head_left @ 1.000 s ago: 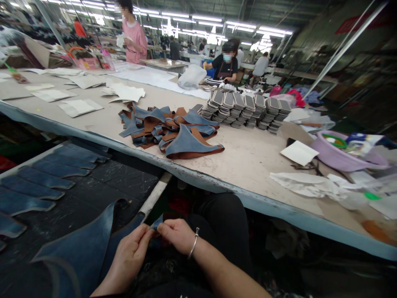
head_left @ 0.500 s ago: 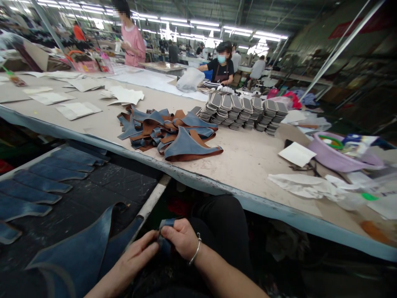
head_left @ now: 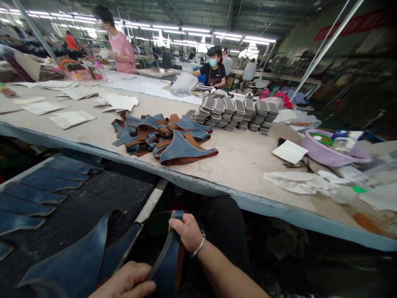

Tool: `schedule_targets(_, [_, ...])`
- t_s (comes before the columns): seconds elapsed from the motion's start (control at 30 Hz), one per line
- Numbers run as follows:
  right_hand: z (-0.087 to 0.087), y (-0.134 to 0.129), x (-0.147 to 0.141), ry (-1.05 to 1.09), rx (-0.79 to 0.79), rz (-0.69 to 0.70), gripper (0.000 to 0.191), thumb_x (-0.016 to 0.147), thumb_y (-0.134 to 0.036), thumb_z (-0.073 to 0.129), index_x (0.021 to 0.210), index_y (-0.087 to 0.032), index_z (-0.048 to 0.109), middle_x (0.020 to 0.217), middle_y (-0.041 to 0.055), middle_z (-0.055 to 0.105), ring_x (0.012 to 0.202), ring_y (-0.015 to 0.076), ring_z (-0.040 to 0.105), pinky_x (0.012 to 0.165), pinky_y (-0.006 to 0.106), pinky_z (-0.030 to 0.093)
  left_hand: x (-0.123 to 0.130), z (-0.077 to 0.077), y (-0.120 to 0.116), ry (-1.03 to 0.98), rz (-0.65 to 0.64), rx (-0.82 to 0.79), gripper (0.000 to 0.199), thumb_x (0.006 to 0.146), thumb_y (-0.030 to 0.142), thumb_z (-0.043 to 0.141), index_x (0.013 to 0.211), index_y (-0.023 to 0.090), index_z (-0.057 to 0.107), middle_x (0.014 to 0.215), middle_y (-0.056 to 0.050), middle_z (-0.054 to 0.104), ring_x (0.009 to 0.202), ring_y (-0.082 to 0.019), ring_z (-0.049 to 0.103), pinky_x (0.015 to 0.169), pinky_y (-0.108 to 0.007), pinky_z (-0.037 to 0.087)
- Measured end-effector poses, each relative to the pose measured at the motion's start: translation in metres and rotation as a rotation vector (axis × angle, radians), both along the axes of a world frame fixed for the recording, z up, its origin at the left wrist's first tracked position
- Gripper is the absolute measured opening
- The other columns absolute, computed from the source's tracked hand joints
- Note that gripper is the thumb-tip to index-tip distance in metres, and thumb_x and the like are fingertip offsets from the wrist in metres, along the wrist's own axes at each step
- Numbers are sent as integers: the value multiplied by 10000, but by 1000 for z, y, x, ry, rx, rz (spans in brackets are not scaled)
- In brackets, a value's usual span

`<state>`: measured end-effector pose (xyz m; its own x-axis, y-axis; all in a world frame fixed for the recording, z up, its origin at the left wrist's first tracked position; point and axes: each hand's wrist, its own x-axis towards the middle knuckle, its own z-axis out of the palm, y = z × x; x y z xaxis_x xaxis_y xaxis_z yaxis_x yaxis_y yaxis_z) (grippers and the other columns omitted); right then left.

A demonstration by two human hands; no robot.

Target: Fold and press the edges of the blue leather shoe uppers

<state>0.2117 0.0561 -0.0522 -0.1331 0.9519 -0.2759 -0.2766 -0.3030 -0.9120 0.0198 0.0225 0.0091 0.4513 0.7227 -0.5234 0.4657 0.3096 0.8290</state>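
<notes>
Over my lap I hold a blue leather piece (head_left: 166, 265) with a brown underside and a greyish edge strip. Its upper end is pinched between the thumb and fingers of my right hand (head_left: 186, 232), which has a silver bangle at the wrist. Lower and to the left, my left hand (head_left: 132, 278) grips the edge of the same piece. More blue leather pieces (head_left: 66, 252) lie close by my left arm, on a black board (head_left: 114, 194). Others are laid in an overlapping row (head_left: 40, 188) along the board's far left.
On the long table (head_left: 235, 165) sits a heap of blue and brown leather pieces (head_left: 164, 132). Behind it are stacks of grey rectangular pieces (head_left: 229, 109). A purple basin (head_left: 331, 151) and crumpled white material (head_left: 294, 182) are at right. Two co-workers stand or sit across the table.
My hands have moved apart: the left went down and left, the right slightly up and right. More of the leather piece now shows stretched between them. The view has shifted a little.
</notes>
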Motion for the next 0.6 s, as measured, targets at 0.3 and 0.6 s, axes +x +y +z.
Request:
schedule_targets(0.3, [-17, 4, -4, -82, -57, 88, 650, 680, -779, 469, 480, -161, 489, 355, -47, 411, 305, 51, 338, 336, 203, 218, 6, 24, 1, -248, 326, -345, 317, 580, 496, 723, 649, 186, 711, 557, -34, 626, 520, -197, 554, 528, -300, 454])
schedule_targets(0.6, [-6, -1, 0, 455, -73, 306, 681, 736, -777, 381, 732, -139, 619, 579, 24, 607, 518, 120, 559, 522, 238, 434, 17, 36, 56, -618, 646, -433, 236, 665, 304, 735, 840, 147, 718, 592, -56, 706, 501, -204, 640, 532, -304, 526])
